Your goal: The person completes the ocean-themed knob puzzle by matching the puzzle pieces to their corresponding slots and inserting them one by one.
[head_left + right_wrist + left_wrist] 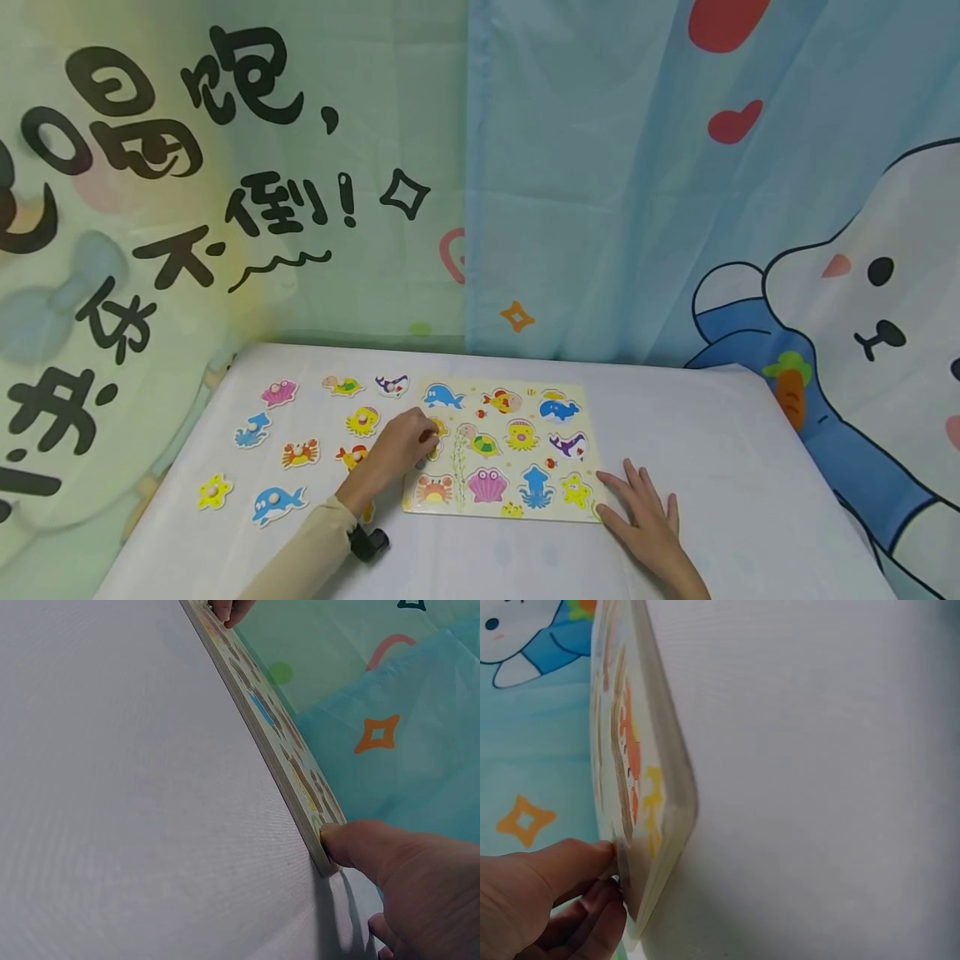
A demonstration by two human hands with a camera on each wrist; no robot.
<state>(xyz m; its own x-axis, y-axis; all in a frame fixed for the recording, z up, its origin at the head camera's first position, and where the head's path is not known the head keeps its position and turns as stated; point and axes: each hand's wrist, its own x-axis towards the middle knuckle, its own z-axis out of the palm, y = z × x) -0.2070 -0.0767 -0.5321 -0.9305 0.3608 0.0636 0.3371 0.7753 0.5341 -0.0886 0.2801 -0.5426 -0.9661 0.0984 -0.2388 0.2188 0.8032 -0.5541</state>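
Left hand [405, 446]: fingers pinch a yellow piece [437, 435] over the puzzle board [504, 500].
Right hand [647, 521]: fingers flat, spread, steadying the board corner.
Advice: match the outline first, then press down gently.

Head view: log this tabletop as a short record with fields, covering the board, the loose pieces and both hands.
surface: white cloth-covered table
board: pale yellow wooden sea-animal puzzle board, lying flat
loose pieces: colourful animal cut-outs left of the board, among them a yellow starfish piece and a blue dolphin piece
left hand: fingers curled on a small piece at the board's left edge; the piece itself is mostly hidden
right hand: flat on the table, fingers straight, thumb against the board's near right corner
backdrop: cartoon-printed curtains
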